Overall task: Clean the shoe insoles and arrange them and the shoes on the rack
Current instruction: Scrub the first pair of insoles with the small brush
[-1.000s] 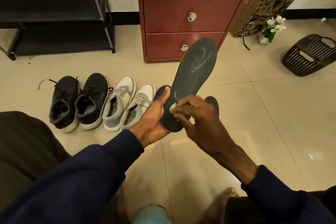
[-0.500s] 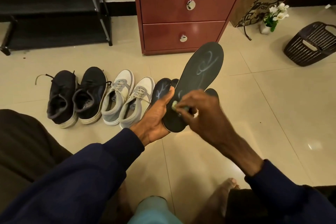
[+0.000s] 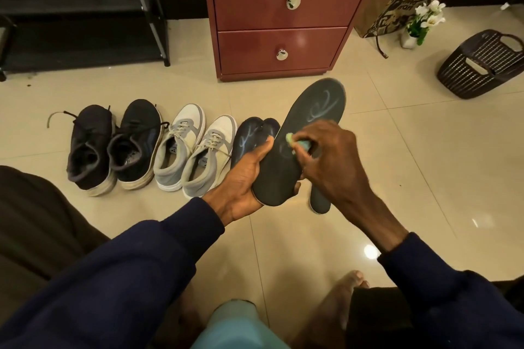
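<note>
My right hand (image 3: 331, 161) pinches a green sponge (image 3: 296, 142) against the middle of the dark insole (image 3: 312, 110), while my left hand (image 3: 246, 178) grips that insole's heel end from the left, at frame centre. White smears toward its toe suggest wiping is under way. The other insoles (image 3: 248, 137) lie on the floor just behind, the shoes (image 3: 195, 147) stand at centre left, and none is yet on the rack (image 3: 71, 22) at upper left.
</note>
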